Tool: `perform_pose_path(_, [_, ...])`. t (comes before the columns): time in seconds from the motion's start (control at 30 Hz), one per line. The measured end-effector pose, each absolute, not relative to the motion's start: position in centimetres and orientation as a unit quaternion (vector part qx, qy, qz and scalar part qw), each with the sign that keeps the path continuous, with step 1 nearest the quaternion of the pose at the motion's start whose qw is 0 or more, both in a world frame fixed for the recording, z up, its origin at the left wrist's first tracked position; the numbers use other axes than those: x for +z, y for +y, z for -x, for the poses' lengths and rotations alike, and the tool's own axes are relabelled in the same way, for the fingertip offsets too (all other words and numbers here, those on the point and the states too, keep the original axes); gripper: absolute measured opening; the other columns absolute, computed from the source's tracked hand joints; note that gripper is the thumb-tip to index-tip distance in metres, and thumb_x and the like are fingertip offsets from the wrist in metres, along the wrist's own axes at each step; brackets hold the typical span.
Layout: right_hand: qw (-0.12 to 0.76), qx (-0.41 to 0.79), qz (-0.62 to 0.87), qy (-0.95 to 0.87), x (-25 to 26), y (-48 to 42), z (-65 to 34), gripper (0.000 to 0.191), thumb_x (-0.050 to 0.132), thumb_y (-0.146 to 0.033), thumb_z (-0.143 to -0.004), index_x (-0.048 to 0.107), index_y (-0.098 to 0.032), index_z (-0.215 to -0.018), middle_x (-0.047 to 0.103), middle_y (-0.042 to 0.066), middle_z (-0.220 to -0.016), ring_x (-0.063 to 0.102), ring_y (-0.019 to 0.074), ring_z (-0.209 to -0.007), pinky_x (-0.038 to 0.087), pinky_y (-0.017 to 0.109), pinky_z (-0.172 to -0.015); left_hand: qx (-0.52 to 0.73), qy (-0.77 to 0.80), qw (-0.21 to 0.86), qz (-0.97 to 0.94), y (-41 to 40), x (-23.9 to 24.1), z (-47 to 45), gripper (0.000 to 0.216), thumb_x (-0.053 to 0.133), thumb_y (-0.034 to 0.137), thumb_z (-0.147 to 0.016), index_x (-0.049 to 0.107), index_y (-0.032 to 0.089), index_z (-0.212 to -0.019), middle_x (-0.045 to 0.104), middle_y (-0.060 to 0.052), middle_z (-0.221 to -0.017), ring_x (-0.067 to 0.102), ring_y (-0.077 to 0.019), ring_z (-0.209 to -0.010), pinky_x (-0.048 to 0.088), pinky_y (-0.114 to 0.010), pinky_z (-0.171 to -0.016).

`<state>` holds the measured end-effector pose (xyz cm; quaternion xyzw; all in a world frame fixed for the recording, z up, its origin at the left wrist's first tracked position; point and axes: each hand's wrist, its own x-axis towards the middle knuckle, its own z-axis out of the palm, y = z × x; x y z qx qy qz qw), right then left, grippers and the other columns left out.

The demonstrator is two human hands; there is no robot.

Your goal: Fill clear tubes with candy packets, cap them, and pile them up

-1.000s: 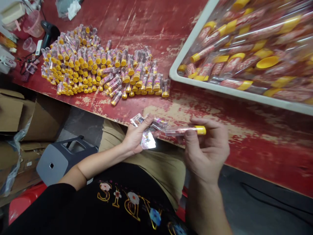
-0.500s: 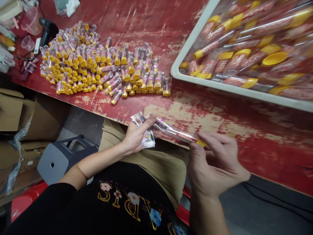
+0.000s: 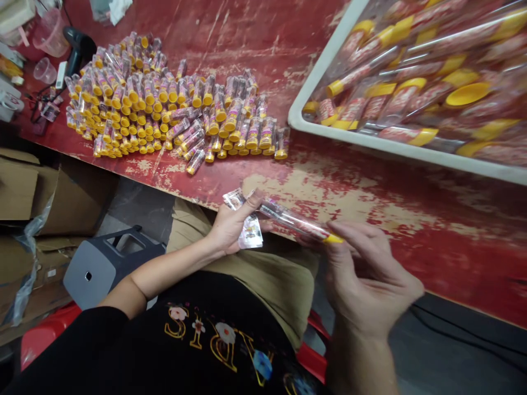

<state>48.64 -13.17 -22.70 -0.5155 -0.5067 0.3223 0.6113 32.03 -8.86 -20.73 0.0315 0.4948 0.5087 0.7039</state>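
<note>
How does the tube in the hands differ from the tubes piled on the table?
The held tube is off the red table, gripped at its yellow-capped end by the right hand and at the other end by the left hand; the piled tubes lie on it untouched. The held tube looks longer and slimmer; the piled ones look short and stubby. Both are clear with yellow caps.

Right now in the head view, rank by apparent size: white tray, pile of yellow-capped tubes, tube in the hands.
1. White tray, cut off by the frame.
2. Pile of yellow-capped tubes.
3. Tube in the hands, though nearest the camera.
</note>
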Motion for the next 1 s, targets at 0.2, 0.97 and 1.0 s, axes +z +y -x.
perform_pose_path(0.2, [0.523,0.262,0.461,-0.667,-22.5,-13.7,-49.3,0.056,0.071,-0.01,-0.089,0.073,-0.042,-0.135,0.076,0.009,-0.117,0.075,0.0249,-0.1,0.065,0.044,-0.085,0.504,0.47,0.718,-0.092,-9.4,-20.3,-31.9,0.057,0.102,0.048,-0.056,0.067,0.015,-0.087,0.076,-0.004,-0.086,0.074,-0.0167,-0.069,0.058,-0.022,-0.056])
perform_pose_path(0.97, [0.593,0.152,0.518,-0.598,-23.4,-12.4,-45.5,0.041,0.084,-0.011,-0.083,0.083,-0.035,-0.117,0.073,0.001,-0.09,0.064,0.0141,-0.074,0.05,0.028,-0.064,0.513,0.427,0.733,-0.134,-10.2,-19.6,-32.1,0.1,0.103,0.043,-0.056,0.061,0.021,-0.145,0.081,-0.008,-0.102,0.078,-0.0208,-0.075,0.059,-0.023,-0.055])
perform_pose_path(1.0, [0.591,0.147,0.517,-0.602,-23.6,-12.2,-45.3,0.041,0.084,-0.011,-0.083,0.083,-0.034,-0.116,0.073,0.001,-0.089,0.064,0.0136,-0.073,0.05,0.028,-0.065,0.512,0.431,0.731,-0.136,-10.1,-19.8,-32.1,0.102,0.103,0.043,-0.056,0.06,0.022,-0.146,0.081,-0.008,-0.103,0.078,-0.0206,-0.075,0.059,-0.022,-0.054])
